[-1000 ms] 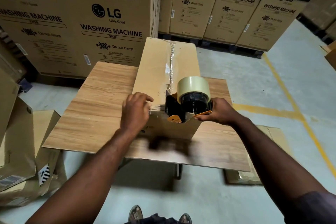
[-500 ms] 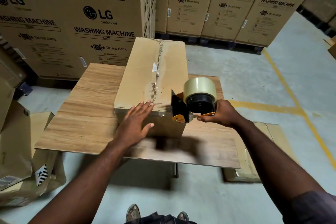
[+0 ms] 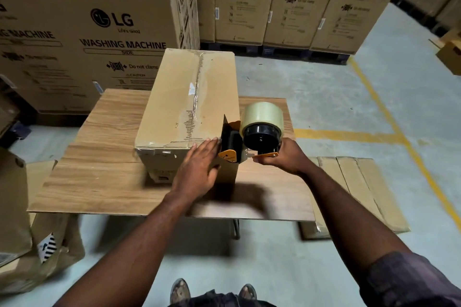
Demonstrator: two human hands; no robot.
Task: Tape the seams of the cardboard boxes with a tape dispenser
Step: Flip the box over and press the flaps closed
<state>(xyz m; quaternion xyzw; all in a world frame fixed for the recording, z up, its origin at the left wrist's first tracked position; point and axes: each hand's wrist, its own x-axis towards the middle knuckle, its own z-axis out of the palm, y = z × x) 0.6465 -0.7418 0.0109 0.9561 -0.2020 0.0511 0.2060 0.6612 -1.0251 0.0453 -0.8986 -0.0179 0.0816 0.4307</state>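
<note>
The box is set lengthwise on the table, tape seen along its top seam. The left hand is laid flat, fingers straight, against the box's near end. The dispenser is held at the box's near right corner, its handle gripped by the right hand. Behind the box cartons are stacked; flattened cardboard is spread right of it.

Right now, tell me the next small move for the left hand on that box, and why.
Probably sweep the left hand down over the near edge of the box to press the tape flat there. The tape already runs along the top seam, the right hand holds the tape dispenser at the near right corner, and the left hand lies open beside it.
</note>
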